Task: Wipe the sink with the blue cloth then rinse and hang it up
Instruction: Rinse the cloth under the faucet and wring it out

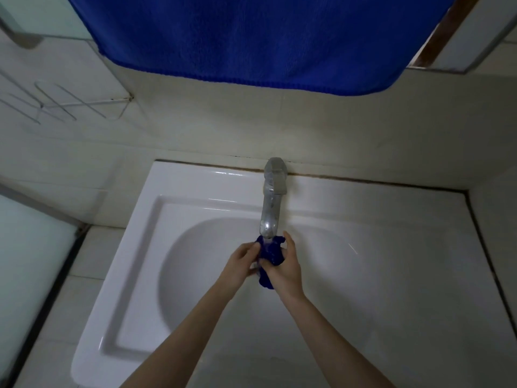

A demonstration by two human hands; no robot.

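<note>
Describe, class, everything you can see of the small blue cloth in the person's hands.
The blue cloth is a dark blue soft fabric, bunched into a crumpled wad. It sits over the sink bowl, directly under the metal tap spout, and looks wet. The left hand and right hand grip it from either side.

A: The sink (pixel 195 191) looks like glazed white ceramic, smooth and glossy, with bright highlights along its back edge.
B: And the tap (pixel 270 203)?
A: Polished metal, shiny but water-spotted. The bunched blue cloth (pixel 270 256) is soft, wet fabric; the blue towel (pixel 251 37) above is matt, fuzzy terry with a knitted hem
</note>
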